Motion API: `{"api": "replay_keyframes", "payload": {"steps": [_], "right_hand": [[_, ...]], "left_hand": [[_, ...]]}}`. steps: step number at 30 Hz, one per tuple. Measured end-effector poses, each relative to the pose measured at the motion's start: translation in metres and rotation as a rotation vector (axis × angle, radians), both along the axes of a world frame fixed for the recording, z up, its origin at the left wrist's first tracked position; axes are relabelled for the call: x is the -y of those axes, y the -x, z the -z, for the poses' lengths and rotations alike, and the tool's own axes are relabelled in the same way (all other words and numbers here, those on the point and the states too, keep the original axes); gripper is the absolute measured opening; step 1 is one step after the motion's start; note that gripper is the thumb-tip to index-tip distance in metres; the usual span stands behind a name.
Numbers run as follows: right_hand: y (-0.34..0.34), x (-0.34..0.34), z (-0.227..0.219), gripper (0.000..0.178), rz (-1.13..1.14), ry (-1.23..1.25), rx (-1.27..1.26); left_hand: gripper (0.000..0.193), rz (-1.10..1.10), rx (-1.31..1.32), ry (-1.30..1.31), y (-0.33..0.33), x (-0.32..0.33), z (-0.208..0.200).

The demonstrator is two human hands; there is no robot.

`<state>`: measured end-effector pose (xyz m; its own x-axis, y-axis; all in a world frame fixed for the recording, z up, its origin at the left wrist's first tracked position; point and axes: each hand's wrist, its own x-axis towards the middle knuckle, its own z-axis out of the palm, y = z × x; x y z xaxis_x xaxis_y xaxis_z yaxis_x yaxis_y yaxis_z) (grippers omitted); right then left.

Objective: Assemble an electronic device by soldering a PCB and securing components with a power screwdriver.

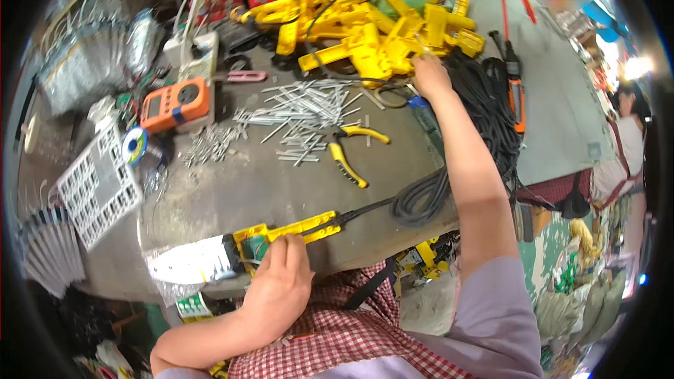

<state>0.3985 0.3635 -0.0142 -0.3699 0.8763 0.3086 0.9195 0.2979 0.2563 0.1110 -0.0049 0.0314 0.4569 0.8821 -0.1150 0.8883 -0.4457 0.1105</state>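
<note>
My left hand [281,284] is closed on a yellow plastic handle housing [319,227] near the table's front edge. Inside that open half lies a small green circuit board [255,247], partly hidden by my fingers. A black cable [368,207] leaves its right end, and a shiny flat metal piece in clear film [188,264] extends from its left end. Stretched far forward, my right hand [432,76] has its fingers curled at the near right edge of a heap of yellow plastic housings [368,45]. The fingertips meet a yellow part there; the grip is partly hidden.
Yellow-handled pliers [345,158] lie mid-table beside loose metal rods [309,112]. Leftward are an orange multimeter [175,105], a solder spool [135,146] and a white slotted panel [102,186]. Coiled black cables [484,109] and an orange-handled tool [517,91] lie right. Another person [625,133] is at far right.
</note>
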Motion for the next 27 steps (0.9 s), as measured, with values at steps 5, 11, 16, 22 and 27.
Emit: {"api": "replay_keyframes", "payload": {"steps": [5,11,16,22,27], "right_hand": [[0.006,-0.011,-0.008,0.023,0.029,0.130,-0.009],[0.000,0.081,-0.099,0.036,-0.005,-0.126,-0.244],[0.066,0.172,-0.081,0.042,-0.158,0.164,-0.549],[0.093,0.197,-0.057,0.043,-0.054,0.603,-1.050],[0.111,0.237,-0.021,0.041,-0.567,1.008,-1.444]], "left_hand": [[0.053,0.002,-0.227,-0.157,-0.005,0.005,0.007],[0.047,0.000,-0.180,-0.242,-0.002,0.004,0.014],[0.047,-0.009,-0.165,-0.224,0.000,0.006,0.018],[0.045,-0.010,-0.110,-0.259,0.000,0.006,0.022],[0.042,-0.027,-0.108,-0.289,0.001,0.006,0.023]]}}
